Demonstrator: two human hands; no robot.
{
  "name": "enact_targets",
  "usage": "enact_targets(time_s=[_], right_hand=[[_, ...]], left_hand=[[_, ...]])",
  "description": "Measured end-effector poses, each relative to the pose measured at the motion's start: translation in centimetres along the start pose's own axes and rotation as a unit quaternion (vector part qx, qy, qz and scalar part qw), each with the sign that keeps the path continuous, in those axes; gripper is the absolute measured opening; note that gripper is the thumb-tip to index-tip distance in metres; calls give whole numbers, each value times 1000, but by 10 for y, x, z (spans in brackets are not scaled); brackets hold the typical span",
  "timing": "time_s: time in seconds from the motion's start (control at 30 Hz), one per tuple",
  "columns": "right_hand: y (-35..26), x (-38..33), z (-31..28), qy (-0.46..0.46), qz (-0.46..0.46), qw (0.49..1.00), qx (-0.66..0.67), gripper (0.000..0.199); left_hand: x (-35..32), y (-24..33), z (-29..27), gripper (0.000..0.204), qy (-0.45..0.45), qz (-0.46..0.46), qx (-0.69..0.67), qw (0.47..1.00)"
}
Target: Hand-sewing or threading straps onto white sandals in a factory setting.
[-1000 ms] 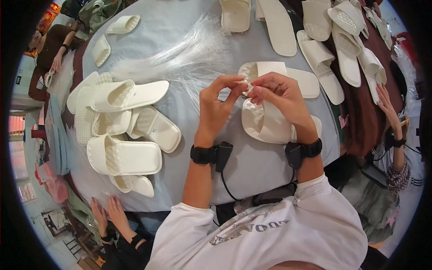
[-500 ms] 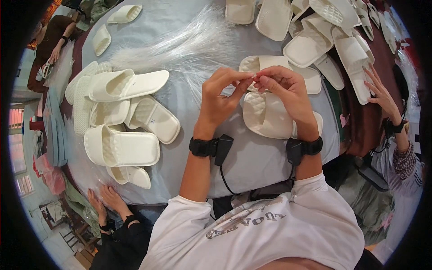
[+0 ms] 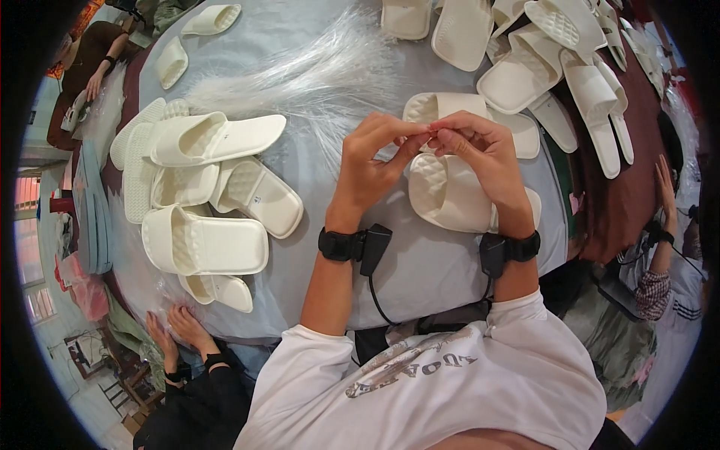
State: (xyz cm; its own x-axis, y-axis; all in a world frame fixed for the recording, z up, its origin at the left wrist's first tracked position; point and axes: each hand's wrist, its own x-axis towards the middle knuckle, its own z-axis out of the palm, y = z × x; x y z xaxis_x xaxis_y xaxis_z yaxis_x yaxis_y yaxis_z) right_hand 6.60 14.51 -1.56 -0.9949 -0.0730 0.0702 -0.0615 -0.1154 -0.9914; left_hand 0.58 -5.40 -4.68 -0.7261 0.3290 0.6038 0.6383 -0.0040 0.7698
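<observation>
Above the table, my left hand [image 3: 373,165] and my right hand [image 3: 481,154] meet fingertip to fingertip, each in a closed pinch. Whatever lies between the fingers is too small to make out. Just beneath my hands lies a cream slipper [image 3: 459,196], sole down, partly covered by my right hand and wrist. Behind it sits a matching slipper [image 3: 450,103], also partly hidden by my fingers. Left of my hands, a loose bundle of clear shiny strands [image 3: 300,82] spreads over the grey table cover [image 3: 330,296].
Several cream slippers [image 3: 206,241] are stacked at left, with two more [image 3: 212,20] at the far left. Another heap of slippers [image 3: 521,67] fills the far right. Co-workers' hands rest near the left edge [image 3: 184,330] and beyond the right edge [image 3: 666,191].
My hands keep the same pinch, with slight finger movement. At right, a co-worker's hand has left a slipper and drawn back toward the edge. The whole view has shifted slightly.
</observation>
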Motion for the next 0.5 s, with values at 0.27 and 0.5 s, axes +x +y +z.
enact_targets(time_s=[0.27,0.5], right_hand=[[2,0,-1,0,-4,1000,-20,21],[3,0,-2,-5,-5,1000,1,18]], left_hand=[[-1,-1,0,26,10,-1,5,1000],[-2,1,0,22,-2,-11,-11,1000]])
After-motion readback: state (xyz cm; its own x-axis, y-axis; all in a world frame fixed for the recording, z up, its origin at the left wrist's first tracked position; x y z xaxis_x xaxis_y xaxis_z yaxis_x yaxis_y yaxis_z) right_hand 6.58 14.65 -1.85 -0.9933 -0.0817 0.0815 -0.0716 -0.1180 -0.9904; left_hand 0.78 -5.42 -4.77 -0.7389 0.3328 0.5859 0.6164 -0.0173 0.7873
